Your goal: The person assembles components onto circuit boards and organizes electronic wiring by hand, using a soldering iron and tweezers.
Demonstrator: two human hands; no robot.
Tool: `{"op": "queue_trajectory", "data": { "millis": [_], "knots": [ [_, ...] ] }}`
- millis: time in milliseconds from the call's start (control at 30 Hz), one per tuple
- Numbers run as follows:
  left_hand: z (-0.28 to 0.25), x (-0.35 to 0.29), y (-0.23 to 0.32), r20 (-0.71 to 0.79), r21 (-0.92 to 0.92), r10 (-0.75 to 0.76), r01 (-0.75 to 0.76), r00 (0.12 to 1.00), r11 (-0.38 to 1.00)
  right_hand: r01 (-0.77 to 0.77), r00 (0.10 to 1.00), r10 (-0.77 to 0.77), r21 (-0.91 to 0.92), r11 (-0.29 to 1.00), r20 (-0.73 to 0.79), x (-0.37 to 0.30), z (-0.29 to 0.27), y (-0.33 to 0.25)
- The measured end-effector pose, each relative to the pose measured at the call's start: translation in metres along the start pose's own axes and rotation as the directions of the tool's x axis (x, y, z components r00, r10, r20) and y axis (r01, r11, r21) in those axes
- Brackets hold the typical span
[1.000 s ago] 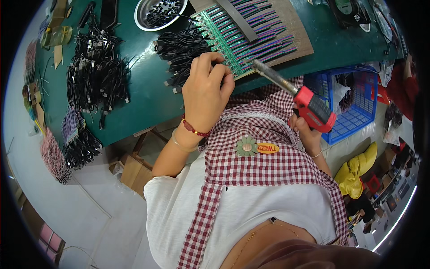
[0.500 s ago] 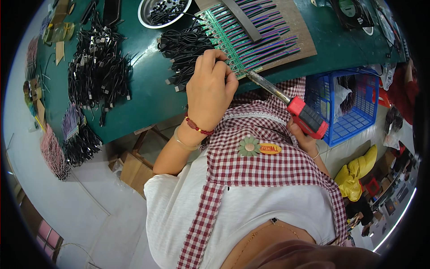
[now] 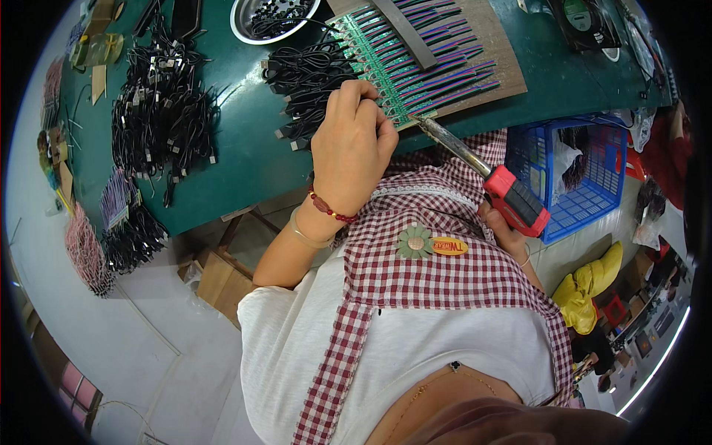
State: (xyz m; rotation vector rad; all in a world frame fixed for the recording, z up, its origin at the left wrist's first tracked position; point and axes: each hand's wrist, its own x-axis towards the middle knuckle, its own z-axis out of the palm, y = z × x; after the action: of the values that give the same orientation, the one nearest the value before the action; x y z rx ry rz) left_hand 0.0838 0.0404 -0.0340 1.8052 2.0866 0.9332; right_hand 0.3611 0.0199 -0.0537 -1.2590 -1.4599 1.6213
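Observation:
My left hand (image 3: pixel 351 144) is closed in a pinch at the near left edge of a green circuit board strip (image 3: pixel 378 78). What its fingertips hold is hidden. My right hand (image 3: pixel 506 236) is wrapped round the red and black handle of a soldering iron (image 3: pixel 517 200). The iron's metal tip reaches the board's near end, just right of my left fingers. Black USB cables (image 3: pixel 315 67) run off the board's left side, and thin coloured wires (image 3: pixel 452 63) fan out to the right. A dark flat bar (image 3: pixel 406 33) lies across those wires.
A brown board (image 3: pixel 504 67) lies under the strip on the green table (image 3: pixel 237 141). A metal bowl (image 3: pixel 240 28) of small black parts stands beyond. Piled USB cables (image 3: pixel 163 111) lie at left. Beside my right hand is a blue plastic basket (image 3: pixel 586 185).
The soldering iron and my right hand have shifted slightly to the right, its tip moving along the board's near end. My left hand keeps its pinch, almost in place.

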Motion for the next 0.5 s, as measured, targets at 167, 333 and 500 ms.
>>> {"op": "queue_trajectory", "data": {
  "millis": [167, 333, 500],
  "knots": [
    [0.000, 0.000, -0.001, 0.006, 0.007, 0.005, -0.005, 1.000, 1.000, 0.003, 1.000, -0.003, -0.046, 0.999, 0.001, -0.003, -0.004, 0.008],
    [-0.002, 0.000, 0.002, 0.016, 0.021, -0.004, 0.004, 1.000, 1.000, -0.026, 1.000, 0.027, -0.069, 0.997, 0.007, -0.004, -0.004, 0.011],
    [-0.003, 0.002, 0.000, 0.050, 0.018, 0.025, -0.026, 0.998, 1.000, -0.006, 0.999, 0.011, -0.101, 0.995, 0.053, -0.003, -0.006, 0.013]
  ]
}}
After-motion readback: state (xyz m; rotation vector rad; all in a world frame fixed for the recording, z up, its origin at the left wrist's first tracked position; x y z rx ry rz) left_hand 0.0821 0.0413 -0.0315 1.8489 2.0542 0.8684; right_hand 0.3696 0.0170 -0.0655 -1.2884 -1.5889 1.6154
